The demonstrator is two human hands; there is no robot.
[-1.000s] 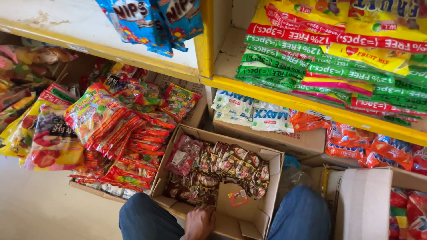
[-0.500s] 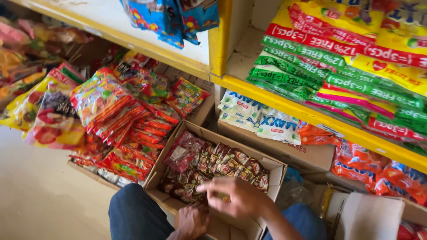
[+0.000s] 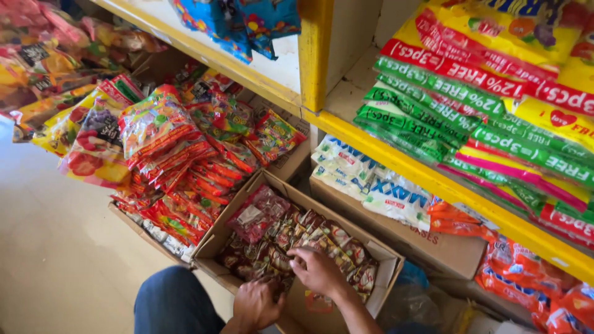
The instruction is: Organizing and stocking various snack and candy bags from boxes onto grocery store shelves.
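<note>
Hands are working inside cardboard box (image 3: 383, 260) at 6 o'clock: right hand (image 3: 318, 272) is curling fingers over candy packets (image 3: 322, 238), left hand (image 3: 255, 304) is pressing down at the near edge. Box looks nearly full, near corner bare.

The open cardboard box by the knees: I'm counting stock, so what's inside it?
The cardboard box holds small dark-wrapped packets and one reddish bag. Both hands, right and left, cover part; lower layers are hidden.
</note>
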